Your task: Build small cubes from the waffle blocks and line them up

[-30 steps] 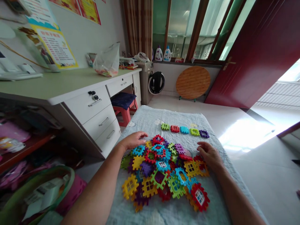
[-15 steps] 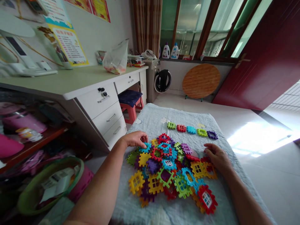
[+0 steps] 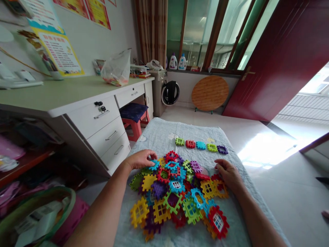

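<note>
A pile of plastic interlocking blocks with notched edges lies on the cloth-covered surface, in red, yellow, green, blue and purple. My left hand (image 3: 142,159) is at the pile's far left edge, fingers bent and parted from the thumb. Its thumb rests at a blue block (image 3: 154,165). On the opposite side, my right hand (image 3: 229,174) lies beside a yellow block (image 3: 221,188), fingers loosely apart and nothing seen in them. Beyond the pile stands a row of separate blocks: a green one (image 3: 179,141), a red one (image 3: 190,144), a blue one (image 3: 200,145), and others.
The pale blue cloth (image 3: 164,128) covers the low surface. To the left stand a desk with drawers (image 3: 102,118), a stool (image 3: 135,115) and a basket (image 3: 69,202). A washing machine (image 3: 159,92), a round tabletop (image 3: 210,93) and a red door (image 3: 264,65) are farther back.
The view has turned slightly, so the room and the blocks sit farther left in the picture. Both hands keep about the same places at the pile, and the blocks look unmoved.
</note>
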Demonstrator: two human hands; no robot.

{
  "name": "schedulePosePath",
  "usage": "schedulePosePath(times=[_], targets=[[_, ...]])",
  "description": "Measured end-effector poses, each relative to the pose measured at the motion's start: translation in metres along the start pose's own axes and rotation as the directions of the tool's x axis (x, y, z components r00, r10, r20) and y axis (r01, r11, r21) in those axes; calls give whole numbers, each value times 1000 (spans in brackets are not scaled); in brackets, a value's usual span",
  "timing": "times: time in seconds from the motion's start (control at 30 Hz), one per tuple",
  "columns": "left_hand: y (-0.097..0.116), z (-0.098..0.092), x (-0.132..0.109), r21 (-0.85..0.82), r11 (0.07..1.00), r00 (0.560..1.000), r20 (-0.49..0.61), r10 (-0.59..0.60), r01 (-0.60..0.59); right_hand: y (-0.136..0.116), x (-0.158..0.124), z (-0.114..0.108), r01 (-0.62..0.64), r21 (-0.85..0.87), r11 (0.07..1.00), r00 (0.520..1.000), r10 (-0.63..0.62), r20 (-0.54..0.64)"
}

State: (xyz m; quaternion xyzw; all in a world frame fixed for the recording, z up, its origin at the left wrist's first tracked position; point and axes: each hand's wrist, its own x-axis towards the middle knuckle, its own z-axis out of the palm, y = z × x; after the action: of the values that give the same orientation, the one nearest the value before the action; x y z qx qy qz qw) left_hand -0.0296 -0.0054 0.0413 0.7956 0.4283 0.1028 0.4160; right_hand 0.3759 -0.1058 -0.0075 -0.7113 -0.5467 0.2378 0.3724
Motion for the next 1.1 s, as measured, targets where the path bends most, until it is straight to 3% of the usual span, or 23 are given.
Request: schedulePosePath(times=[0.27,0.47,0.77,0.9,0.97,1.1], targets=[[5,9,9,52,999,994,-105,-2,8,-4,-2,1,-20,38,999,1000,21,-20],[9,7,5,-196,981,990,-139,-22,-6,-2,-1,-1,-1,-4,1000,1000,1,8],[16,14,10,-528,845,977,-211,-32,-86,-6,-3,-2,2,-7,1000,1000,-2,14],[18,23,14,-473,878,982,-189,-21,-73,-33,-7,-3,28,0,1000,1000,-28,-13],[18,25,15,-413,908,980,-200,-21,-65,-58,-10,0,109,-25,994,993,-108,57],[11,25,21,-325,943,963,-268,-22,-69,-117,-12,20,384,-74,920,894,-350,281]])
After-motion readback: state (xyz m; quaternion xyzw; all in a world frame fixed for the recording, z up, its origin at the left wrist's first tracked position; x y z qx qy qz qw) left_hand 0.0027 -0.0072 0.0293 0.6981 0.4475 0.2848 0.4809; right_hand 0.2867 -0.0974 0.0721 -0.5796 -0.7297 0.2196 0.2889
